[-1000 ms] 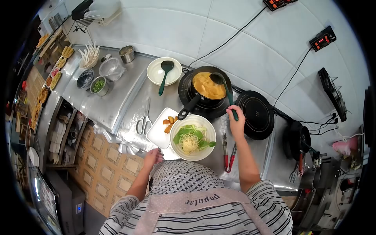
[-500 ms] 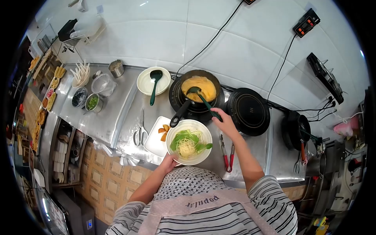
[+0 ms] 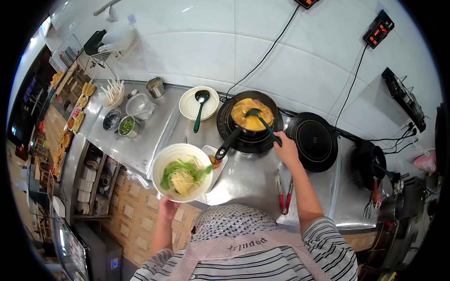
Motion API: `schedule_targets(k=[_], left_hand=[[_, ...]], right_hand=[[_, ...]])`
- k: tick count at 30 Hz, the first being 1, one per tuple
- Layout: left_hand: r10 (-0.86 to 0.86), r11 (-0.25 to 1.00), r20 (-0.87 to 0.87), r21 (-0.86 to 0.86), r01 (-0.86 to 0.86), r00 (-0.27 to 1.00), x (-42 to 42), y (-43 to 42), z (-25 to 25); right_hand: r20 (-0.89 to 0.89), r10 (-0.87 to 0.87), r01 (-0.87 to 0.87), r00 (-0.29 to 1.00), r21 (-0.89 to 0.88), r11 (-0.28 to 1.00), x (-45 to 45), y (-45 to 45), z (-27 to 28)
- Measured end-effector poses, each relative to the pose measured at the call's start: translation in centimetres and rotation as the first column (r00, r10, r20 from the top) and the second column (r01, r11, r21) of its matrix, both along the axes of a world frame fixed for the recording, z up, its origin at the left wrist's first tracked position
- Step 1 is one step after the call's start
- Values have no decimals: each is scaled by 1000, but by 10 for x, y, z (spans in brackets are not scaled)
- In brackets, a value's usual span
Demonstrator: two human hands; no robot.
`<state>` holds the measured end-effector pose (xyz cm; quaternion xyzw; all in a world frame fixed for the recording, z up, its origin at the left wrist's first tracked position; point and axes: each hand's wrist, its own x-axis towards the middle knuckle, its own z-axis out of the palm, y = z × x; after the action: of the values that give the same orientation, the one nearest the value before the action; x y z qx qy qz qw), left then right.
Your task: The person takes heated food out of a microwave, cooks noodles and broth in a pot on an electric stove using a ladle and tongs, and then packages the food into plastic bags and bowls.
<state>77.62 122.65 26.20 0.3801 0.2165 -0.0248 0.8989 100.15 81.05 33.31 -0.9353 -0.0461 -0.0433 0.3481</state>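
My left hand (image 3: 168, 206) is closed on the near rim of a white bowl (image 3: 160, 174), raised over the white tray (image 3: 219, 177) and partly covering it. Noodles (image 3: 183, 181) and green leaves lie in the bowl. My right hand (image 3: 285, 149) grips the handle of a dark green ladle (image 3: 265, 122), its head dipped in the orange, soupy food (image 3: 244, 108) of a black pan (image 3: 269, 99). The pan sits on a round black hot plate (image 3: 222, 119), its handle towards me. Brown-orange pieces (image 3: 214, 161) show on the tray beside the bowl.
A white bowl (image 3: 186, 111) with another green ladle (image 3: 198, 112) stands left of the pan. Red-handled tongs (image 3: 284, 199) lie near the front edge. A second hot plate (image 3: 311, 141) is at right; chopped greens (image 3: 126, 126) and white sticks (image 3: 114, 90) stand at left.
My left hand has gone from empty to holding the bowl, which has moved left and up off the counter. The ladle in my right hand has gone down into the pan's food.
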Motion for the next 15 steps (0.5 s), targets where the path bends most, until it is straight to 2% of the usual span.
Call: schedule_targets(k=[1,2,3,4,7,10,15], left_hand=[[8,999,2,50,-8,1000,7,11,13],[-156,988,143,16,155,977,15,51,-12],[53,982,17,183,-55,998,37,10,58],[-25,985,93,173,9,995,50,26,54],[-64,949,132,315,19,989,111,22,66],[-120,897,259,441,-8,958,168,-19,85],[-123,811,265,583,-57,956,224,-102,118]], right_hand=[[13,-15,14,1000,49,999,-4,-1,0],[27,-29,26,999,96,995,-8,-1,3],[41,-41,35,998,144,989,-12,0,4],[143,-42,23,989,129,991,-15,2,-2],[341,-50,31,939,62,998,-30,9,-3],[252,-77,70,965,36,997,-54,17,22],[379,-28,81,925,-124,989,-80,32,48]])
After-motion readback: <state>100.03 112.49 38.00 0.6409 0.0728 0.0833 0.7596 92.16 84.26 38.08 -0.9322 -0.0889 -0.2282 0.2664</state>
